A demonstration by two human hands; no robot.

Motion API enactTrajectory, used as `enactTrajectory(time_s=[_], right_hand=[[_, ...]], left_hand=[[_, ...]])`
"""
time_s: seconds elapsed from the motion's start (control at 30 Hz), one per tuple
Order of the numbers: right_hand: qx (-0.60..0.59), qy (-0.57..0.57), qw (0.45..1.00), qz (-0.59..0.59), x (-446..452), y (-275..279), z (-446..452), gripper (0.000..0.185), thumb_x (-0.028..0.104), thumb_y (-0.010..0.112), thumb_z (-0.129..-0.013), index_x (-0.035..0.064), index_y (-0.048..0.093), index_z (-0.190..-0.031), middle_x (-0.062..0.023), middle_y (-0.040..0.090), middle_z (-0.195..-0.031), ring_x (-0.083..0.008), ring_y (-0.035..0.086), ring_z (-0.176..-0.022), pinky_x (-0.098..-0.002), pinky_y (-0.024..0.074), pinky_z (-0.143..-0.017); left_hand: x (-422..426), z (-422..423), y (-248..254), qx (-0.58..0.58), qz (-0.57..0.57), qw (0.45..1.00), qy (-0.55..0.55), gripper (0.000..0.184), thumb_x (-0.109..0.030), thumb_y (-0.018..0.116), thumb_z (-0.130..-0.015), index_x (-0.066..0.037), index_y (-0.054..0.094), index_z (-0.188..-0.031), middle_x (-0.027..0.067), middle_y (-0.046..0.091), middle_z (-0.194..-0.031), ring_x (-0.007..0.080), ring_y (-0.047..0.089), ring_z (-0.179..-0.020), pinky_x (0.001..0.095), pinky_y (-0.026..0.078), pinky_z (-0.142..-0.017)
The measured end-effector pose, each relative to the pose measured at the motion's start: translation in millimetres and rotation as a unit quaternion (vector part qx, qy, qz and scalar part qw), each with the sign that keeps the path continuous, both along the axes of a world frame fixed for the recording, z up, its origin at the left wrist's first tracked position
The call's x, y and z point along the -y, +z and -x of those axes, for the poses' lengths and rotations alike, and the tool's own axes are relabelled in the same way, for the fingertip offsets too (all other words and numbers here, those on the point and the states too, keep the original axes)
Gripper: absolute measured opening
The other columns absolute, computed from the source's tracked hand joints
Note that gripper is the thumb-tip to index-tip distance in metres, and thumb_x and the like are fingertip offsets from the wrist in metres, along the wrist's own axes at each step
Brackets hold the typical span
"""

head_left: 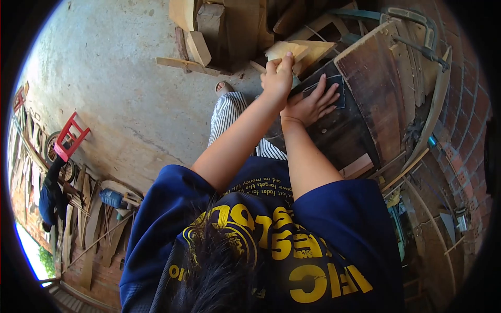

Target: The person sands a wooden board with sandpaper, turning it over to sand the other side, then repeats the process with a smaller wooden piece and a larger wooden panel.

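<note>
My left hand (pixel 277 77) is closed on a pale piece of wood (pixel 288 51), with the thumb on its upper face. Just to the right, my right hand (pixel 312 105) lies with fingers spread on a dark flat sheet (pixel 334 86). The sheet rests on a dark wooden work surface (pixel 342 133). Another light wooden piece (pixel 317 51) sticks out behind the held one. What lies beneath my right palm is hidden.
A brown board (pixel 373 96) and a metal clamp (pixel 417 44) are at the right. Wood blocks (pixel 211 23) stand ahead. A red stool (pixel 72 136) is at the left, near a person in dark clothes (pixel 48 195).
</note>
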State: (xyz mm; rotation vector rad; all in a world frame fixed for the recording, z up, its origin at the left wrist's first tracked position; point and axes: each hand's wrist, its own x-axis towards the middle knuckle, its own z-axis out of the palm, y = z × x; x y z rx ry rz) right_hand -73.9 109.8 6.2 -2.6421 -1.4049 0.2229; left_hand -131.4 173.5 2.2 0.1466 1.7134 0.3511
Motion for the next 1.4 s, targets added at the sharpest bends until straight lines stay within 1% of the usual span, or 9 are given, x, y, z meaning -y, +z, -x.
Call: enactTrajectory(time_s=[0.03, 0.07, 0.17, 0.33, 0.63, 0.83, 0.97, 1.17, 1.4], right_hand=[[0.004, 0.001, 1.0, -0.011, -0.6, 0.1, 1.4, 0.073, 0.032, 0.056, -0.072, 0.0179, 0.035, -0.141, -0.02, 0.02, -0.151, -0.0449, 0.015, -0.139, -0.0623, 0.0099, -0.11], [0.002, 0.008, 1.0, -0.01, -0.3, -1.2, 1.1, 0.073, 0.032, 0.056, -0.072, 0.0179, 0.035, -0.141, -0.02, 0.02, -0.151, -0.0449, 0.015, -0.139, -0.0623, 0.0099, -0.11], [0.019, 0.002, 1.0, 0.003, 3.5, -7.8, -4.7, 0.065, 0.036, 0.054, -0.08, 0.019, 0.035, -0.14, -0.0192, 0.021, -0.15, -0.0444, 0.017, -0.139, -0.0624, 0.0131, -0.109], [0.031, -0.006, 0.999, 0.022, 5.5, -13.9, -8.8, 0.063, 0.045, 0.055, -0.086, 0.0219, 0.035, -0.14, -0.0164, 0.021, -0.151, -0.0431, 0.017, -0.139, -0.0623, 0.0158, -0.108], [0.043, -0.011, 0.998, 0.034, 1.9, -8.6, -4.0, 0.071, 0.049, 0.06, -0.082, 0.0208, 0.032, -0.141, -0.0165, 0.019, -0.151, -0.0413, 0.016, -0.14, -0.06, 0.0146, -0.109], [0.063, 0.004, 0.997, 0.041, 0.7, -8.5, -3.3, 0.08, 0.051, 0.066, -0.075, 0.0215, 0.031, -0.141, -0.0175, 0.019, -0.151, -0.0407, 0.015, -0.14, -0.0599, 0.0149, -0.11], [0.033, -0.006, 0.999, 0.038, 0.4, -3.5, -1.7, 0.078, 0.046, 0.064, -0.076, 0.0213, 0.03, -0.142, -0.0174, 0.019, -0.151, -0.0411, 0.014, -0.14, -0.0596, 0.0139, -0.11], [0.007, 0.007, 1.0, 0.015, -0.7, 1.3, 1.1, 0.071, 0.024, 0.056, -0.077, 0.0183, 0.029, -0.143, -0.0204, 0.019, -0.15, -0.044, 0.012, -0.14, -0.0595, 0.007, -0.111], [0.033, 0.025, 0.999, -0.005, 2.3, -2.9, -0.7, 0.07, 0.016, 0.054, -0.075, 0.0156, 0.033, -0.141, -0.0213, 0.021, -0.149, -0.0457, 0.014, -0.139, -0.0604, 0.009, -0.111]], left_hand=[[8.9, -4.8, 1.9, -0.13, -0.079, 0.987, -0.047, 0.059, -0.054, 0.059, -0.084, -0.003, 0.06, -0.112, 0.0281, 0.045, -0.125, 0.0404, 0.044, -0.115, 0.0456, 0.034, -0.101], [15.5, -2.6, 0.9, -0.133, -0.077, 0.987, -0.04, 0.059, -0.054, 0.059, -0.084, -0.003, 0.06, -0.112, 0.0281, 0.045, -0.125, 0.0404, 0.044, -0.115, 0.0456, 0.034, -0.101], [27.9, -0.7, 1.9, -0.159, -0.273, 0.947, -0.053, 0.039, -0.039, 0.057, -0.091, -0.001, 0.068, -0.097, 0.0233, 0.063, -0.095, 0.0345, 0.059, -0.095, 0.0372, 0.045, -0.087], [28.9, 2.1, 15.4, -0.121, -0.302, 0.943, -0.07, 0.037, -0.036, 0.06, -0.089, -0.001, 0.066, -0.1, 0.0233, 0.064, -0.099, 0.0347, 0.064, -0.092, 0.0397, 0.049, -0.079], [-2.4, 8.3, 19.9, -0.062, -0.262, 0.857, -0.44, 0.058, -0.037, 0.055, -0.09, -0.001, 0.038, -0.131, 0.0228, 0.066, -0.093, 0.0376, 0.065, -0.087, 0.0419, 0.052, -0.074], [-1.9, 12.8, 12.1, -0.023, -0.328, 0.789, -0.518, 0.043, -0.024, 0.058, -0.089, 0.002, 0.043, -0.12, 0.0232, 0.065, -0.089, 0.0366, 0.066, -0.078, 0.0422, 0.054, -0.066], [12.5, 26.0, 27.6, -0.139, -0.396, 0.717, -0.556, 0.03, -0.014, 0.061, -0.082, 0.0, 0.046, -0.105, 0.0193, 0.066, -0.078, 0.0318, 0.068, -0.069, 0.0381, 0.055, -0.059], [8.8, 39.5, 27.4, -0.152, -0.359, 0.718, -0.577, 0.031, -0.007, 0.06, -0.078, -0.001, 0.046, -0.105, 0.0167, 0.066, -0.075, 0.0305, 0.068, -0.067, 0.036, 0.055, -0.055], [14.3, 42.3, -0.3, -0.147, -0.374, 0.734, -0.547, 0.031, -0.002, 0.057, -0.077, 0.0, 0.046, -0.106, 0.0181, 0.066, -0.077, 0.0336, 0.067, -0.07, 0.04, 0.055, -0.06]])
